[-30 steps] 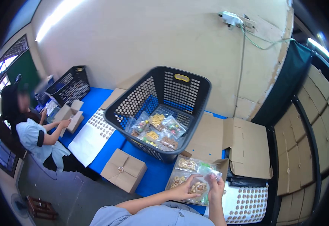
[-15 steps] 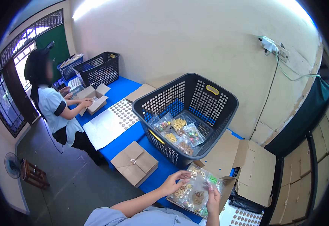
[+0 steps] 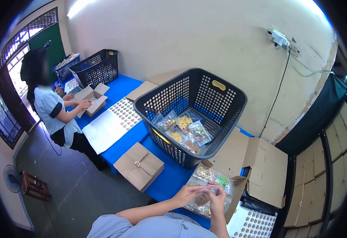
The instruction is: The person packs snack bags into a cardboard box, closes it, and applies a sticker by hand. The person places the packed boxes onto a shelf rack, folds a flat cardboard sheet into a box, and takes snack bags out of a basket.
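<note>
Above an open cardboard box (image 3: 235, 200) holding clear bags of snacks (image 3: 204, 173), my two hands meet. My left hand (image 3: 186, 195) has its fingers pinched at the top edge of a clear plastic bag (image 3: 201, 198). My right hand (image 3: 216, 193) is closed on the same edge, touching the left fingertips. The bag hangs below the fingers, with brownish pieces inside. A black basket (image 3: 190, 115) beyond the hands contains several snack bags (image 3: 185, 121). To the left of the hands lies a closed brown box (image 3: 139, 166) with a round sticker.
A co-worker (image 3: 51, 107) at the left reaches into an open carton (image 3: 91, 99). Sticker sheets (image 3: 119, 119) lie on the blue table (image 3: 128, 83). Another black basket (image 3: 97, 68) stands at the back left. Flattened cardboard (image 3: 267, 171) and stacked boxes (image 3: 310, 179) are on the right.
The view swung left, then shifted slightly. My hands were apart around the bag half a second ago; now their fingers have come together at its top edge.
</note>
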Tool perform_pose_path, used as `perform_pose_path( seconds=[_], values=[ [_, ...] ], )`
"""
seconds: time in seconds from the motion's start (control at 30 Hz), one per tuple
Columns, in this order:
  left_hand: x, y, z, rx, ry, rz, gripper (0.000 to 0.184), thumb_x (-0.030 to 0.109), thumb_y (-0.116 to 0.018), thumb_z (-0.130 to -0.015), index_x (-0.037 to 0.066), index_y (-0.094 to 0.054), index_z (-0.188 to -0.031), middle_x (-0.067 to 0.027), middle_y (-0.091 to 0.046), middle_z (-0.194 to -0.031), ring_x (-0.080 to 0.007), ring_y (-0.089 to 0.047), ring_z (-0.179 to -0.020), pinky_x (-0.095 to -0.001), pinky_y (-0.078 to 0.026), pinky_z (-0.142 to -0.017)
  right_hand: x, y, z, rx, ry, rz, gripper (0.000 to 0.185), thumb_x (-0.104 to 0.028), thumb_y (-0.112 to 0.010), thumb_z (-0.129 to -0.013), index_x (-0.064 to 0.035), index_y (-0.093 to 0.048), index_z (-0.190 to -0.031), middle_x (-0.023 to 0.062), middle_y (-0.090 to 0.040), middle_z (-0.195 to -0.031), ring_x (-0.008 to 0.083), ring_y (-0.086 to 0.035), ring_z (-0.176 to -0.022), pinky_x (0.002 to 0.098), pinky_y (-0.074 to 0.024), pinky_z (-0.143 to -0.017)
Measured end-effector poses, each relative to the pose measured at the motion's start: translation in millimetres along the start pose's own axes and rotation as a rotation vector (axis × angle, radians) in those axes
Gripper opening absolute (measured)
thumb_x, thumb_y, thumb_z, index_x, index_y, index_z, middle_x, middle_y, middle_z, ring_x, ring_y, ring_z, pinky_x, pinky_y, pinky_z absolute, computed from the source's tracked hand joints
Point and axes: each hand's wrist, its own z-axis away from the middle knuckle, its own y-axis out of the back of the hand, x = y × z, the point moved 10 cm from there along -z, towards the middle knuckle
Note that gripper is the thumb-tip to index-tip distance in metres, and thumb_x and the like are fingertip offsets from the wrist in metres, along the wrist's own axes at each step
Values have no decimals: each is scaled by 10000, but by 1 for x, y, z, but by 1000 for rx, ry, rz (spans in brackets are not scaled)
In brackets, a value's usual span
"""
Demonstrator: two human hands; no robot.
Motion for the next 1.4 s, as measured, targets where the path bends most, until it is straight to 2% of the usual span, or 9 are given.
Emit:
perform_pose_path(
  seconds=[0.23,0.3,0.4,0.53,0.7,0.87,0.93,1.07,1.4],
  values=[
    [17,-19,-9,-194,-67,-57,380,196,-482,-1004,69,-508,-1361,-130,-576,-1316,-223,-550,-1206,-330,-400,-1031,34,35,18,55,-304,-149,221,-174,-634,-922,7,-718,-1017,111,-687,-991,174,-600,-989,303,-447,-899],
    [9,-1,-17,-2,-97,41,416,219,-493,-1000,76,-473,-1391,-140,-515,-1375,-234,-496,-1264,-358,-391,-1043,22,64,18,264,-232,-114,288,-214,-578,-962,18,-690,-1092,129,-680,-1043,184,-600,-1016,315,-446,-917],
    [1,-20,-24,-169,-163,-178,529,329,-500,-990,102,-385,-1453,-129,-446,-1428,-242,-409,-1332,-379,-315,-1101,-6,71,23,371,-66,74,308,-206,-539,-979,27,-666,-1135,143,-669,-1081,195,-596,-1043,323,-439,-945],
    [14,-48,-25,-120,-220,-30,588,298,-597,-946,54,-388,-1439,-162,-402,-1457,-250,-330,-1383,-391,-261,-1128,-24,28,27,143,74,243,356,-181,-532,-957,-11,-596,-1263,177,-561,-1235,269,-535,-1156,359,-400,-1002],
    [-17,-47,-34,-101,87,157,357,265,-565,-973,18,-594,-1228,-91,-638,-1156,-146,-591,-1045,-301,-465,-923,-24,38,26,267,134,447,517,-177,-640,-884,-58,-499,-1367,147,-501,-1218,256,-490,-1154,361,-391,-999],
    [-10,-39,-34,-66,-31,71,344,300,-525,-992,15,-636,-1151,-81,-683,-965,-117,-616,-897,-277,-489,-822,-11,53,9,258,73,128,441,-33,-799,-696,-21,-588,-1083,120,-560,-1144,225,-538,-1112,345,-418,-962],
    [-24,-34,-37,-45,69,11,373,314,-490,-1005,7,-630,-1165,-107,-694,-997,-128,-621,-935,-289,-484,-844,32,46,12,216,-290,-395,358,0,-779,-736,-10,-597,-1044,80,-648,-1003,159,-611,-944,294,-468,-867],
    [-4,-29,-40,-25,-72,-23,389,323,-473,-1010,7,-624,-1181,-116,-694,-996,-141,-621,-927,-299,-477,-837,36,55,8,228,-303,-376,132,-22,-736,-806,11,-674,-919,76,-696,-868,124,-627,-817,251,-470,-807],
    [-33,-29,-52,-232,140,61,460,370,-398,-1033,-3,-593,-1218,-98,-652,-1084,-156,-567,-1040,-312,-420,-940,34,72,8,272,-279,-344,206,-127,-682,-884,53,-697,-983,90,-703,-882,122,-618,-805,263,-465,-803]
  ],
)
